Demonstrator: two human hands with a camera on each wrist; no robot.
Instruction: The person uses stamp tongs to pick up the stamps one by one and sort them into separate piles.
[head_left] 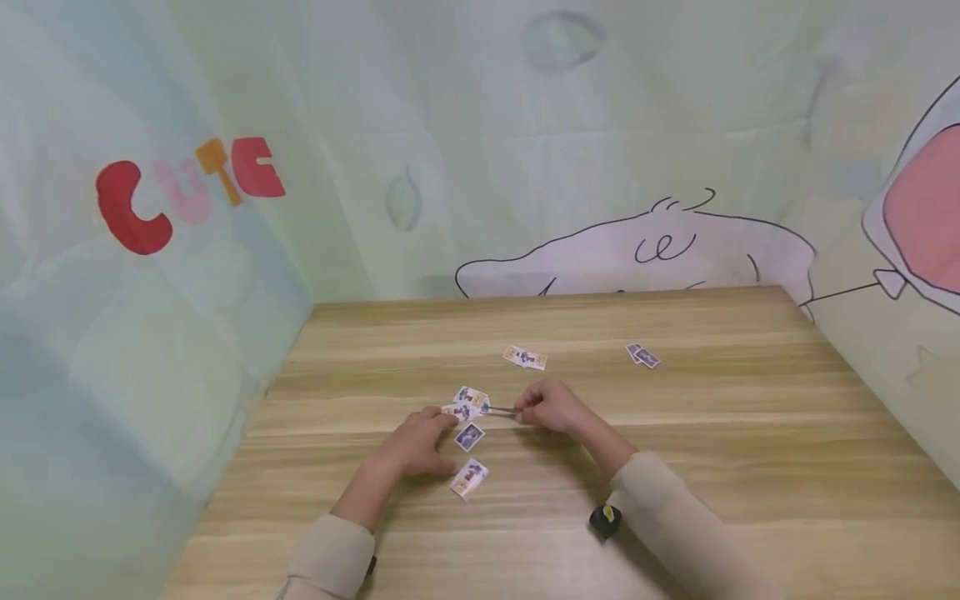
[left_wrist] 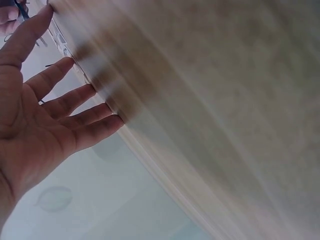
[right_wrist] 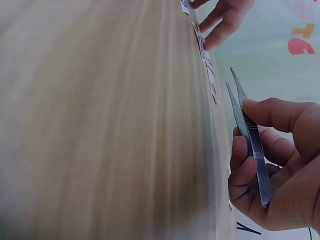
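Cards point(head_left: 470, 437) are lying on the wooden table point(head_left: 735, 400), mostly around the left hand point(head_left: 420, 442), which is spreading fairly straight fingers, a fingertip touching the upper cluster. Meanwhile the right hand point(head_left: 553, 407) is pinching metal tweezers point(right_wrist: 257, 147), whose parted tips are pointing toward that cluster. Being small and thin, each card is probably weighing next to nothing, bending easily and tending to slide on smooth wood; a free edge or corner is likely offering the best hold, while hard squeezing would be risking creases.
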